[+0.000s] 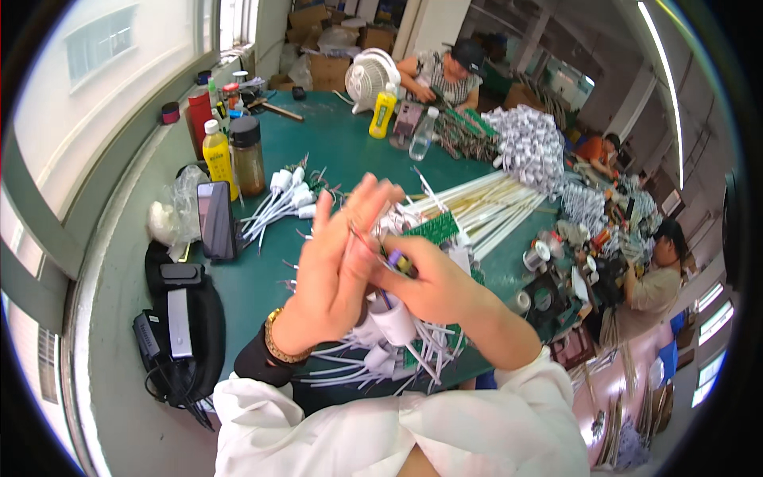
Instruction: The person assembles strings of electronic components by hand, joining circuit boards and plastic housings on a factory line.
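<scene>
Above the near part of the bench, my left hand (pixel 334 270) is raised with fingers stretched upward, slightly blurred, and thin wires run between its fingers and thumb. My right hand (pixel 433 282) meets it from the right, its thumb and fingers closed round a small circuit board (pixel 401 262) with purple, yellow and black parts. Just below both hands is a white cup-shaped housing (pixel 393 322) with a white cable; its link to the board is partly hidden. More white housings with cables (pixel 381 362) lie underneath. A green circuit board panel (pixel 431 229) is behind my right hand.
White housings (pixel 298 191) lie at left beyond a propped phone (pixel 216 219). Bottles (pixel 248 155) and a fan (pixel 372 79) stand farther back. Long white strips (pixel 509 203) and a heap of white parts (pixel 528 147) lie at right. A co-worker (pixel 449 75) sits opposite; others sit at right.
</scene>
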{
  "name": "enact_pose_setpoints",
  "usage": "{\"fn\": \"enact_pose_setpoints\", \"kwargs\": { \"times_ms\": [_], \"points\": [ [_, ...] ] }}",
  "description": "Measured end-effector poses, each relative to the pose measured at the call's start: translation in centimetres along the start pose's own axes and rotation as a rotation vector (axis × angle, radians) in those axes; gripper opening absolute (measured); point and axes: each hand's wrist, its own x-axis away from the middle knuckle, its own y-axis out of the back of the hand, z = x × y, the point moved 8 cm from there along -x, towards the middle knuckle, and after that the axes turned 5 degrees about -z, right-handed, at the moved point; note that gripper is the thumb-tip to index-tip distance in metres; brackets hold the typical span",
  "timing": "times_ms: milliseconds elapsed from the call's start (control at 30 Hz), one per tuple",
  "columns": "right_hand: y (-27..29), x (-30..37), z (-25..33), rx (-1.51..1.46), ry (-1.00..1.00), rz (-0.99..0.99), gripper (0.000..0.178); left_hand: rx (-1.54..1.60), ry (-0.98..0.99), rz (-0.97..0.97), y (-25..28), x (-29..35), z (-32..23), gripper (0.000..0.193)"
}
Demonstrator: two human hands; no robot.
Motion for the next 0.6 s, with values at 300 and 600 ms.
{"fn": "enact_pose_setpoints", "kwargs": {
  "times_ms": [300, 600],
  "points": [
    [1.2, -1.7, -3.8, 0.055, -0.005, -0.313, 0.018, -0.282, 0.162, -0.156, -1.0, -0.3, 3.7, 0.048],
    [3.8, -1.9, -3.4, -0.843, 0.114, -0.229, 0.026, 0.292, 0.172, -0.238, -0.6, -0.5, 4.7, 0.082]
  ]
}}
